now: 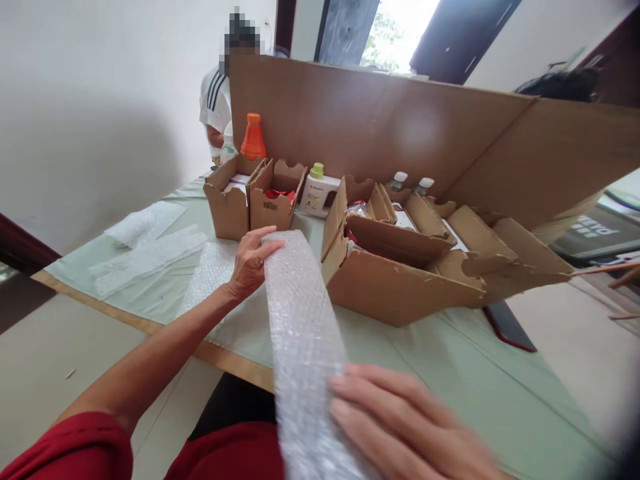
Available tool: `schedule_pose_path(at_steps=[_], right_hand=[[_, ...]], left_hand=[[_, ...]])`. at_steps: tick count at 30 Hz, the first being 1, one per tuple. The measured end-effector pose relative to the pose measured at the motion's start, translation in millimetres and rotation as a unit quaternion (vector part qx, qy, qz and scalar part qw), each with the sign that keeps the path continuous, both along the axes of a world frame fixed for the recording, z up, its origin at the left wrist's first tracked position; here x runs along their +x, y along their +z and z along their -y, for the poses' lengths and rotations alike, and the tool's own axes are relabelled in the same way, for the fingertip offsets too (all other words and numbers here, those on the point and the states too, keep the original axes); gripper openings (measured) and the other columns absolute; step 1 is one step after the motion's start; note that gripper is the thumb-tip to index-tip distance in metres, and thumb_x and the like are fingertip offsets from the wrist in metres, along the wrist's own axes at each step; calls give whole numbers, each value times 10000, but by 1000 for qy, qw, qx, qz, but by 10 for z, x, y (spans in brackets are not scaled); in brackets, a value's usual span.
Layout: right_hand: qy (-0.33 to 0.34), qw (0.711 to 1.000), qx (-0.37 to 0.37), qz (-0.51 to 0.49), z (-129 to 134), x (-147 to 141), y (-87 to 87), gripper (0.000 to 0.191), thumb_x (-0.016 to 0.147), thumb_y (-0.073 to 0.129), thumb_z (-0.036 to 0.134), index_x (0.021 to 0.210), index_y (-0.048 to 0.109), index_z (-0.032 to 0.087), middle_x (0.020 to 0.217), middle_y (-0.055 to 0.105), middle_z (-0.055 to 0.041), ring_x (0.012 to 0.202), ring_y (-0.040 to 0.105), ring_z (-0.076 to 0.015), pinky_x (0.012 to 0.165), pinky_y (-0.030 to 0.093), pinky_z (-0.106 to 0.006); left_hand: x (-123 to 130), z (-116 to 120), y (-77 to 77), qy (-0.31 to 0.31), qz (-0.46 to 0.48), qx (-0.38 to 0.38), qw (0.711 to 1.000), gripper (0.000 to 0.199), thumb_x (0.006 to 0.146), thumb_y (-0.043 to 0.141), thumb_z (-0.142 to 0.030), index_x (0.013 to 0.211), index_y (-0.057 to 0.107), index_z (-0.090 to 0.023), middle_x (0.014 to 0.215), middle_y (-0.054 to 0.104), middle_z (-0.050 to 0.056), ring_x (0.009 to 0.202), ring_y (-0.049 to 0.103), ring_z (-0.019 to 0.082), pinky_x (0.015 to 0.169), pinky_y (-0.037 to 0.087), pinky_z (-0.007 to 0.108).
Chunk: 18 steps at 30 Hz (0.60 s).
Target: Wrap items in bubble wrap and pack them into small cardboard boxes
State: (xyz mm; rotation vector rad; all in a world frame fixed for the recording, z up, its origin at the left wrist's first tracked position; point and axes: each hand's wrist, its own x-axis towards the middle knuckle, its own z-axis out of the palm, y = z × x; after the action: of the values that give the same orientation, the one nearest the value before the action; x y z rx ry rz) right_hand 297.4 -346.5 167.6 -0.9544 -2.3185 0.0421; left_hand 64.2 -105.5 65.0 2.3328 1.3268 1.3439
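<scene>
A long strip of bubble wrap (305,333) runs from mid-table toward my body, past the table's front edge. My left hand (253,257) pinches its far end between thumb and fingers. At the strip's near right side, my right hand (400,420) lies with fingers stretched out and their tips touching the wrap. That hand is blurred by motion, and its thumb is hidden. Another piece of bubble wrap (207,273) lies flat under my left wrist. Two more pieces, a narrow bubble wrap strip (150,260) and a crumpled bubble wrap piece (145,223), rest farther left.
Open cardboard bins (400,287) with packaged goods line the table (425,353). A white jug with a green cap (317,193) and an orange bottle (253,140) stand among them. Behind rises a tall cardboard panel (350,120). A person (215,100) is at the back left.
</scene>
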Motion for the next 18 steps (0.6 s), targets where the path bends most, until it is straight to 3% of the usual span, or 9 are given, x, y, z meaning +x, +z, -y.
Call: schedule_pose_path(at_steps=[3, 5, 8, 12, 13, 15, 18], right_hand=[[2, 998, -61, -4, -182, -356, -471, 379, 891, 531, 53, 1203, 684, 201, 1149, 764, -88, 1037, 714, -253, 848, 611, -394], [-30, 996, -87, 8, -250, -450, -762, 339, 850, 516, 19, 1086, 687, 191, 1102, 763, -86, 940, 705, -240, 804, 587, -386], [-44, 990, -136, -7, -313, -453, -985, 339, 816, 528, 5, 1046, 683, 201, 1046, 769, -69, 852, 693, -218, 764, 557, -358], [-28, 978, -192, -75, -550, -423, -982, 322, 902, 515, 59, 1117, 697, 215, 1008, 787, -37, 873, 726, -206, 809, 563, -341], [-31, 972, -215, -87, -645, -423, -983, 311, 930, 518, 91, 1146, 700, 223, 1032, 791, -29, 898, 735, -205, 831, 569, -339], [-58, 957, -267, -101, -841, -414, -1024, 303, 962, 549, 164, 1220, 689, 242, 1107, 786, -22, 934, 745, -205, 845, 581, -336], [-147, 951, -249, -107, -1011, -333, -1144, 372, 960, 617, 258, 1331, 626, 229, 1159, 762, -61, 958, 733, -235, 860, 586, -383]], left_hand=[[25, -160, -279, -50, -70, -74, 993, 349, 888, 585, -150, 1188, 733, -248, 1387, 638, 109, 1305, 550, 300, 1127, 428, 550], [-111, -78, -398, -74, -105, -117, 985, 487, 831, 553, -94, 1284, 686, -215, 1389, 637, 138, 1321, 544, 312, 1134, 424, 570], [-498, 395, -360, -112, -135, -165, 970, 641, 785, 515, -78, 1404, 602, -217, 1493, 572, 129, 1408, 491, 299, 1196, 369, 557], [-805, 1255, -139, -273, -88, -301, 909, 757, 864, 577, -254, 1584, 365, -354, 1556, 534, 76, 1403, 528, 294, 1137, 468, 478], [-776, 1406, -122, -265, -66, -330, 904, 793, 858, 622, -299, 1596, 337, -358, 1539, 552, 81, 1362, 566, 303, 1093, 506, 459], [-609, 1565, -159, -182, -24, -365, 913, 714, 874, 636, -342, 1553, 417, -318, 1381, 672, 91, 1171, 677, 281, 949, 572, 393], [-299, 1516, -305, -38, 6, -384, 923, 575, 920, 562, -309, 1484, 493, -222, 876, 726, 18, 749, 673, 188, 699, 531, 294]])
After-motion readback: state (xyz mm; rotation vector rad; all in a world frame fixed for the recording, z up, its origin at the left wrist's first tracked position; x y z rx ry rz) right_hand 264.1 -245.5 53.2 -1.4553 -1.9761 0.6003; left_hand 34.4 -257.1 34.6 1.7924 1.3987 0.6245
